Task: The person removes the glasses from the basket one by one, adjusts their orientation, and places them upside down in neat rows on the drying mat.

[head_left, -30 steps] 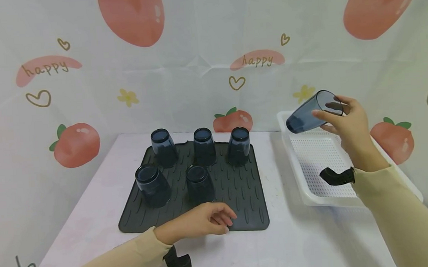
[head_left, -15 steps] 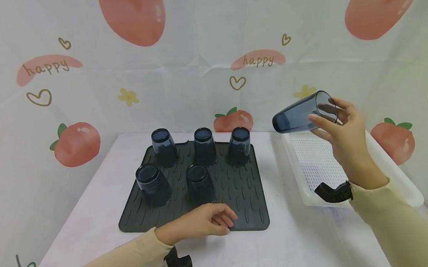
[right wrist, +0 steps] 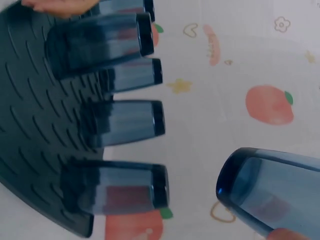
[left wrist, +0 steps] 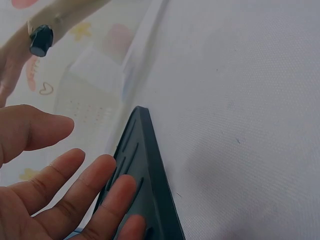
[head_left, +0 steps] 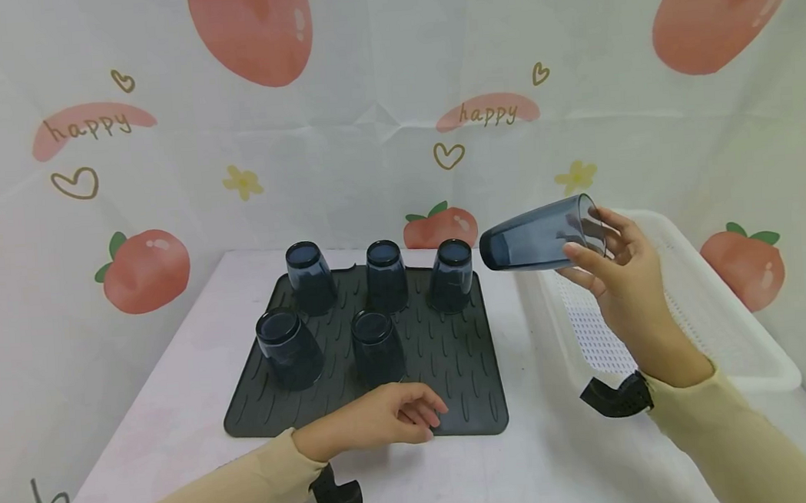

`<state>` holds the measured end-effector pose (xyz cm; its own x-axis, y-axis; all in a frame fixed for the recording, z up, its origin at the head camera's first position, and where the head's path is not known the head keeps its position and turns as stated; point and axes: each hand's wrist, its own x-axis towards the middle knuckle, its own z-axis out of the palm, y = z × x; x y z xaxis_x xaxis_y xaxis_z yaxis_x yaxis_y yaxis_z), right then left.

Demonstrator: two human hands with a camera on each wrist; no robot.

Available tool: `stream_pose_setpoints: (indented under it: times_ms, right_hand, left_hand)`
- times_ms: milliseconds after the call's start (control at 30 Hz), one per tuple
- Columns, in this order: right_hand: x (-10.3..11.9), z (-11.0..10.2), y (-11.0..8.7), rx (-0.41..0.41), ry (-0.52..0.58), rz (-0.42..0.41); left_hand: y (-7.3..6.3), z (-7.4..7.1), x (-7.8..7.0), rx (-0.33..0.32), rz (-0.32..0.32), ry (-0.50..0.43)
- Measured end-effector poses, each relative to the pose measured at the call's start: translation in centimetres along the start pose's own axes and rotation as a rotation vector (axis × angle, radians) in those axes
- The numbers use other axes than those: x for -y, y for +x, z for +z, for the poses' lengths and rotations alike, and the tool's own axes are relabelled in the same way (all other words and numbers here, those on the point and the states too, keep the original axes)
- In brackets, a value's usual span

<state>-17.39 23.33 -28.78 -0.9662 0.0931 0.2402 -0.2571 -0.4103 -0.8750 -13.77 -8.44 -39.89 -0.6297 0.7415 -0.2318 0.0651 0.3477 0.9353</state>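
My right hand (head_left: 627, 284) grips a blue-tinted drinking glass (head_left: 534, 236) near its rim, thumb on one side and fingers on the other. The glass lies nearly sideways in the air, its thick base toward the left. In the right wrist view the held glass (right wrist: 275, 190) shows at the lower right. Several like glasses stand upside down on a dark ridged drying mat (head_left: 452, 371), among them a back right glass (head_left: 451, 279) and a front glass (head_left: 377, 349). My left hand (head_left: 385, 416) is over the mat's front edge, fingers loosely bent, holding nothing.
A white perforated plastic basket (head_left: 740, 331) stands on the right of the white table (head_left: 486, 477), partly behind my right hand. A printed cloth (head_left: 342, 155) with fruit and hearts hangs behind. Each wrist wears a black camera mount (head_left: 616, 396).
My right hand has carried the glass left and slightly down from over the basket, turning it closer to level. My left hand stays still over the mat.
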Motion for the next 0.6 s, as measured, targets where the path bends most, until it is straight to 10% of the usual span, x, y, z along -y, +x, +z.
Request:
stream_pose_setpoints:
  times_ms: [600]
  right_hand:
    - [-1.8, 1.1, -3.2, 0.104, -0.092, 0.053]
  left_hand:
    - [0.1, 0.0, 0.5, 0.007, 0.020, -0.004]
